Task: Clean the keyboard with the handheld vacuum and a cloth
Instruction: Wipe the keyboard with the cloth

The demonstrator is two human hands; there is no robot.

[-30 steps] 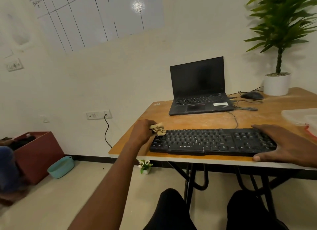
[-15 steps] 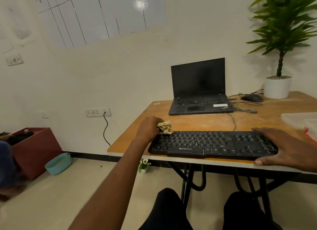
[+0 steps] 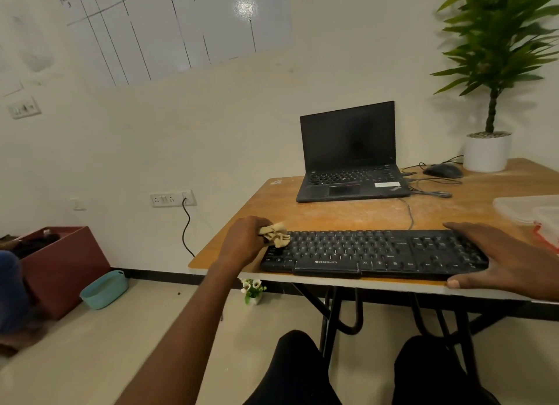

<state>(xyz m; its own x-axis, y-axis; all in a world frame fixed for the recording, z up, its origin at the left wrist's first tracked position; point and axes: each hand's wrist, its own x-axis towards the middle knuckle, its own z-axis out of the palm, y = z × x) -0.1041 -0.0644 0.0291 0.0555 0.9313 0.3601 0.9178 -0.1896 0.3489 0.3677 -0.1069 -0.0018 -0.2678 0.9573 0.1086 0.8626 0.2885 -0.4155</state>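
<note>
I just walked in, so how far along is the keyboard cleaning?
Done: cannot tell; no vacuum is in view. In hand: the left hand grips a crumpled beige cloth on the long black keyboard's left end, while the right hand steadies its right end. Left: likely the remaining keys rightward.

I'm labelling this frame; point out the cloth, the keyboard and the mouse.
cloth (image 3: pixel 274 235), head view, bunched middle.
keyboard (image 3: pixel 363 249), head view, letter keys.
mouse (image 3: pixel 443 170), head view, top shell.

Open dark laptop (image 3: pixel 351 159) on wooden table (image 3: pixel 332 214), mouse (image 3: pixel 443 170) beside white potted plant (image 3: pixel 496 72), teal basket (image 3: pixel 104 289) on floor.
</note>
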